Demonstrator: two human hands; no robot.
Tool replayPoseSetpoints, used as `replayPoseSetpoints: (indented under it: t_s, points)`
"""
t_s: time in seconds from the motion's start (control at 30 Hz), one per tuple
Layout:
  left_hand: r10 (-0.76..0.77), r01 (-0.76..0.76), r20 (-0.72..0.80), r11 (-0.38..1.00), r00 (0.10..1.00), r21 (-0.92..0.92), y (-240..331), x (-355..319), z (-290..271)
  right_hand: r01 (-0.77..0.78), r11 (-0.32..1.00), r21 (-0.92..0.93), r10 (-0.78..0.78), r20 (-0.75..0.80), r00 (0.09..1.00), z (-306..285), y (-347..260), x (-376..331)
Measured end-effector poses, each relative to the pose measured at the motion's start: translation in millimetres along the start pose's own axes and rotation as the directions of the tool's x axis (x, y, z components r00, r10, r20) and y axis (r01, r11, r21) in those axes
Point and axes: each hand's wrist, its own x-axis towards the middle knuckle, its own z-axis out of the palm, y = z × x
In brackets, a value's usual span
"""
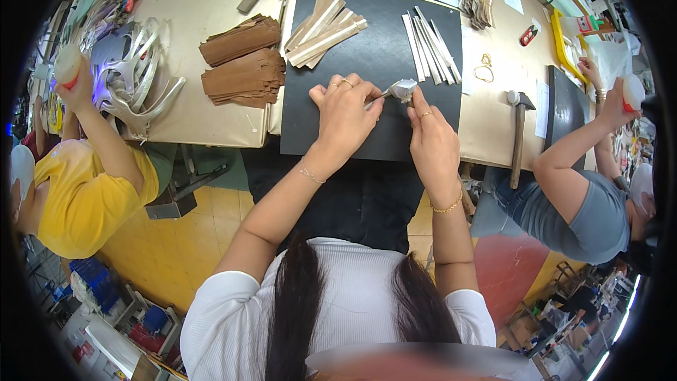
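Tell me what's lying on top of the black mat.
On the black mat lie a fan of tan strips and a row of pale strips. Both hands rest on it, working a silvery strip. Whatever lies under the hands is covered.

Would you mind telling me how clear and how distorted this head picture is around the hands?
Head view: the left hand and right hand on the black mat are sharp and evenly lit; the silvery strip they hold glints; table edges bow toward the black fisheye rim; a blurred patch covers the lower edge.
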Motion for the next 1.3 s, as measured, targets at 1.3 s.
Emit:
replayPoseSetpoints:
  t_s: [1.3]
  points:
    - [-0.043, 0.043, 0.054, 0.999, 0.998, -0.001, -4, -3, -8, 0.077, 0.996, -0.046, -0.077, 0.009, 0.997, -3, -4, 1]
